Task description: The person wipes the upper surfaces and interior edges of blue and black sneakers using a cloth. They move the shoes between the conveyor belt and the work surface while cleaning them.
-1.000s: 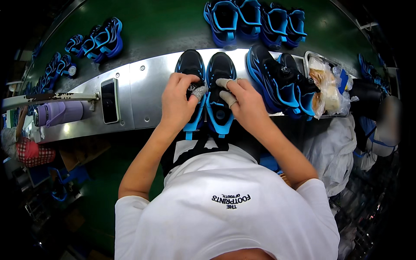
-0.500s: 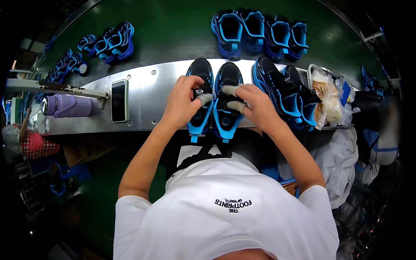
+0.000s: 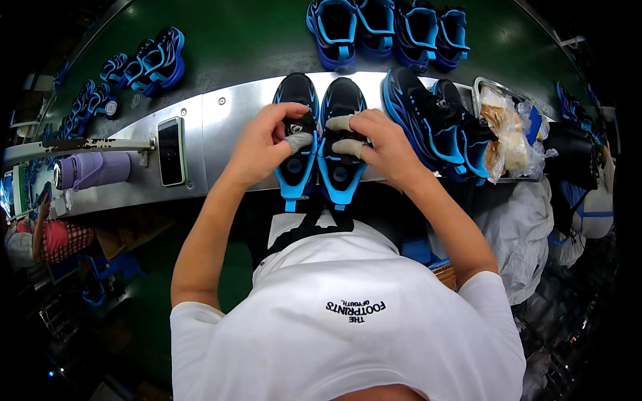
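Two black and blue sneakers stand side by side before me, toes pointing away and bright blue heel loops toward me. On the left sneaker (image 3: 295,175), my left hand (image 3: 263,144) is closed around the tongue area, its thumb in a pale finger cot beside a small round emblem or dial. My right hand (image 3: 388,142) grips the upper of the right sneaker (image 3: 340,179). Its thumb and index finger, both in pale cots, lie across the tongue, hiding what is beneath them. Just right of that hand stands another pair of matching sneakers (image 3: 416,110).
A metal ledge (image 3: 221,140) edges the green conveyor belt (image 3: 247,40), which carries more sneakers (image 3: 334,30). Left lie a phone (image 3: 171,152), a purple bottle (image 3: 100,170) and a worn metal bar (image 3: 87,145). A tray with plastic-wrapped items (image 3: 511,144) stands right. Another person (image 3: 53,240) is far left.
The whole view has shifted slightly, so the belt and shoes sit higher and farther left. Both hands stay on the same two sneakers, with slight finger movement.
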`<state>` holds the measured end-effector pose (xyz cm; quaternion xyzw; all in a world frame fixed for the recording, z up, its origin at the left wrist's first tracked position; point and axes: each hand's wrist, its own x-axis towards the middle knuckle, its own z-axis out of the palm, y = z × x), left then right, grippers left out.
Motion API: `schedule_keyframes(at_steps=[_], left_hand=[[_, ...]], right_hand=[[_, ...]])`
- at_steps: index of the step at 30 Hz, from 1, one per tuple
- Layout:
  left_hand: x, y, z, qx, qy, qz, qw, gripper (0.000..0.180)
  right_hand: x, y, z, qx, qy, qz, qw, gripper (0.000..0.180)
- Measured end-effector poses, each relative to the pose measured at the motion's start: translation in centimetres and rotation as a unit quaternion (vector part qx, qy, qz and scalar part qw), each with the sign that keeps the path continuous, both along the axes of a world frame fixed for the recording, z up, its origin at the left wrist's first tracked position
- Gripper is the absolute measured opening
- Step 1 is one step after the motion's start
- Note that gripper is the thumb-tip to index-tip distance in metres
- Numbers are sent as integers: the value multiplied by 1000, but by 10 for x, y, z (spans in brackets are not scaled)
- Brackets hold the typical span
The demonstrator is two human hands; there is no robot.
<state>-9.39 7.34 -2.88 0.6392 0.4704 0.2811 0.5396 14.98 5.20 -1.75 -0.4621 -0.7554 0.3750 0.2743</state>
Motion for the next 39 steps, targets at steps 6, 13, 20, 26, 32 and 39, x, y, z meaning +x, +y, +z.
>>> schedule_keyframes(at_steps=[6, 13, 20, 26, 32, 39], left_hand=[[-8, 4, -9, -23, -38, -56, 997, 47], [5, -7, 7, 93, 100, -2, 991, 44], [14, -17, 13, 186, 133, 77, 970, 39], [6, -5, -1, 104, 109, 57, 987, 37], [15, -23, 24, 245, 165, 40, 954, 26], [61, -60, 30, -426, -122, -22, 896, 30]], right_hand=[[10, 0, 5, -65, 58, 66, 994, 42], [7, -4, -2, -24, 39, 6, 999, 37], [5, -6, 1, -4, -67, -28, 997, 49], [9, -10, -4, -7, 19, 4, 1000, 40], [11, -7, 0, -28, 48, -10, 998, 38], [10, -9, 5, -26, -9, -28, 999, 47]])
